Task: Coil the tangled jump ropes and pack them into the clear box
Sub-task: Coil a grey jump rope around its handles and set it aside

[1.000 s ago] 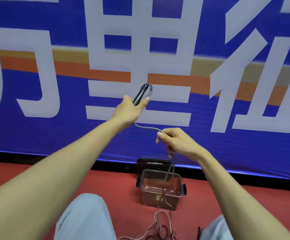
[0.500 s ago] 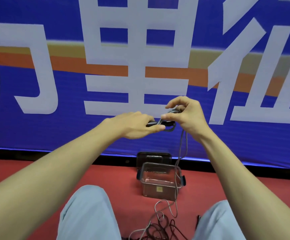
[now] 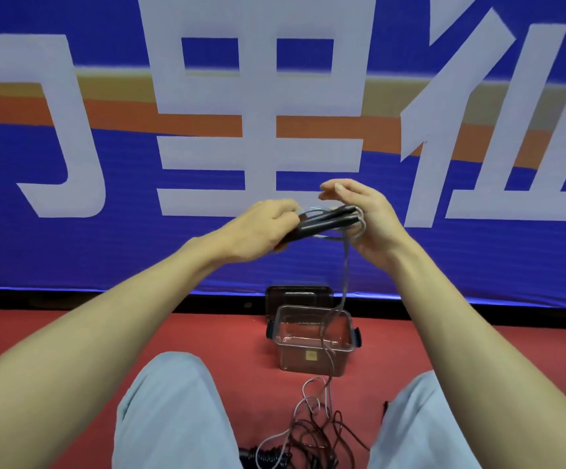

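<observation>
My left hand (image 3: 258,228) grips the two dark handles (image 3: 329,221) of a jump rope, held level at chest height. The grey cord (image 3: 345,265) loops around the handles' right end and around the fingers of my right hand (image 3: 366,221), whose thumb and fingers are loosely spread beside the handles. The cord hangs down from there in front of the clear box (image 3: 313,340) to a tangled heap of ropes (image 3: 312,434) on the floor between my knees. The box stands open on the red floor and looks empty.
The box's dark lid (image 3: 297,294) leans behind it against a blue banner wall (image 3: 105,231). My knees in light trousers (image 3: 170,411) flank the rope heap. A black coiled cord (image 3: 268,456) lies at the bottom edge. Red floor (image 3: 207,333) spreads to both sides.
The left hand brought the handles from upright to level. The right hand rose from below to meet them and has wrapped cord around their end. My view has tilted slightly down.
</observation>
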